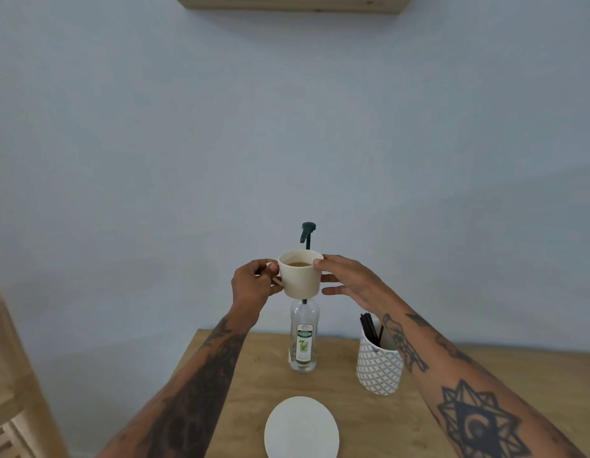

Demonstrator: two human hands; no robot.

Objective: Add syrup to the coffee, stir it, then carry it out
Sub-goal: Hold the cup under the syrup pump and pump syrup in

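Note:
A cream coffee cup (pixel 302 279) with brown coffee inside is held in the air in front of the syrup bottle's neck. My left hand (pixel 252 285) pinches the cup's handle. My right hand (pixel 345 279) touches the cup's right side with straight fingers. The clear syrup bottle (pixel 303 338) with a green label stands on the wooden table (pixel 241 391) behind and below the cup. Its dark green pump head (pixel 307 231) sticks up just above the cup's rim.
A white saucer (pixel 302 428) lies on the table near its front edge. A patterned white holder (pixel 379 365) with several black stirrers (pixel 369 328) stands to the right of the bottle. Wooden furniture (pixel 9 375) sits at the left.

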